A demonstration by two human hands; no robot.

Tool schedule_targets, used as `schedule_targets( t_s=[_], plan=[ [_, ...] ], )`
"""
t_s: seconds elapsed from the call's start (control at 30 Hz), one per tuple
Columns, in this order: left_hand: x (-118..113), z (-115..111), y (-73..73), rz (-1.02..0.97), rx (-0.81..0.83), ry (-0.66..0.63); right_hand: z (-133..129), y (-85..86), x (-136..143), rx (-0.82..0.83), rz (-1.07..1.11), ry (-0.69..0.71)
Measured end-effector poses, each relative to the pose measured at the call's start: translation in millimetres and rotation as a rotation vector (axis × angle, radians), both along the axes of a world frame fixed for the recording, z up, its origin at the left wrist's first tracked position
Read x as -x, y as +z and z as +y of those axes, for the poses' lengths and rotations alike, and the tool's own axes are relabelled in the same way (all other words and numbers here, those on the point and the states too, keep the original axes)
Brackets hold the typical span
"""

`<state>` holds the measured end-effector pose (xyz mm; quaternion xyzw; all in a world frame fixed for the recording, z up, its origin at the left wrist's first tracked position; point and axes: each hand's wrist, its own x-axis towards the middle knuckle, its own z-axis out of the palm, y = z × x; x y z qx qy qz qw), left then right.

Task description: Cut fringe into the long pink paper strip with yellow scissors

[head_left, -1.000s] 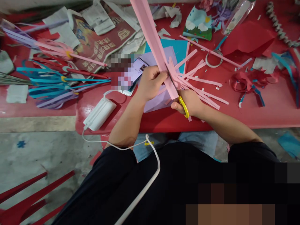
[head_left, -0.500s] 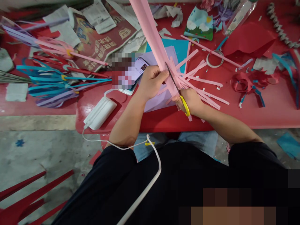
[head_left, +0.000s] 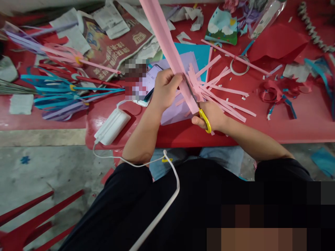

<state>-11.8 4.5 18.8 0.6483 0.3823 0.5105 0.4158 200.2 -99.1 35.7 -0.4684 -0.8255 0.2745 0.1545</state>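
A long folded strip of pink paper [head_left: 163, 38] slants up and away from my left hand [head_left: 165, 88], whose thumb and fingers pinch it near its lower part. My right hand [head_left: 212, 115] grips yellow-handled scissors [head_left: 205, 120]. The scissor blades lie along the right edge of the pink paper, just beside my left thumb; whether they are fully closed I cannot make out. Beneath and to the right, several narrow pink paper strips [head_left: 227, 99] fan out over the table. Purple paper sheets [head_left: 169, 118] lie under my hands, over a blue sheet [head_left: 183, 48].
A white power bank [head_left: 112, 127] with a cable sits on the red table [head_left: 288, 129] left of my arm. Beyond it are a phone [head_left: 151, 81] and blue paper-strip flowers [head_left: 49, 87]. A tape roll [head_left: 239, 73], a clear bottle [head_left: 268, 17] and red paper [head_left: 278, 45] are at right.
My left hand has shifted slightly left with the pink paper. My right thumb has come away from the paper's lower end, and the scissors have moved slightly down.
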Motion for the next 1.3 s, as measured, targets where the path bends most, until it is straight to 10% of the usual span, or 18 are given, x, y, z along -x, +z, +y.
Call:
schedule_targets(
  t_s=[0.73, 1.3],
  plan=[
    [-6, -13, 7.0, 0.000, 0.026, 0.010, 1, 11.0, 8, 0.085, -0.150, -0.177],
    [-5, -15, 5.3, 0.039, 0.069, -0.102, 0, 0.8, -1, -0.006, -0.066, -0.061]
  ],
)
